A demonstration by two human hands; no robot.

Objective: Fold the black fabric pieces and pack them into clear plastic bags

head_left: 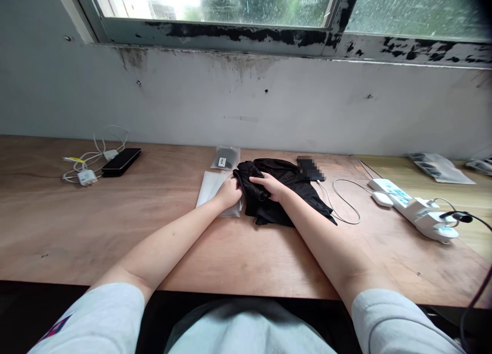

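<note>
A crumpled black cloth garment [269, 210] lies in a heap in the middle of the plywood table [115, 226]. My right hand [270, 185] presses down on top of it, fingers gathering the fabric. My left hand [228, 192] sits at its left edge, over a flat translucent plastic bag [209, 190] and touching the cloth. The left fingertips are hidden, so I cannot tell whether they pinch the bag or the cloth. Just behind the hands lies a small black packet [225, 158] with a white label.
A black smartphone [121, 162] and a white charger with tangled cables [86, 177] lie at the back left. A pixelated dark object [309, 168] touches the garment's far side. A white power strip [403, 203] with a cable sits right. The table meets a wall [246, 108] below a window.
</note>
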